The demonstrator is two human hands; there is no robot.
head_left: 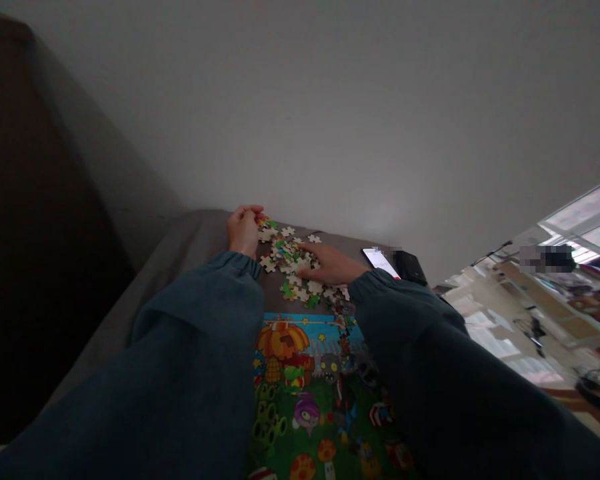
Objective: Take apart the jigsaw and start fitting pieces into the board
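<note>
A heap of loose jigsaw pieces (294, 261) lies on the grey cloth, some face down and pale, others showing green and orange. At the heap's far left edge is my left hand (243, 230), its fingers curled inward; whatever they may hold is hidden. My right hand (334, 265) reaches in from the right, thumb and fingers apart over the pieces, touching the heap. Nearer to me lies the colourful puzzle picture (305, 380), with a pumpkin, a zombie head and mushrooms on a green ground. My right sleeve covers part of its right side.
A phone with a lit screen (381, 263) lies right of the heap, beside a black object (410, 268). The grey cloth (190, 247) meets a plain wall (290, 120) behind. A dark brown panel (25, 200) stands at left; blurred room clutter shows at right.
</note>
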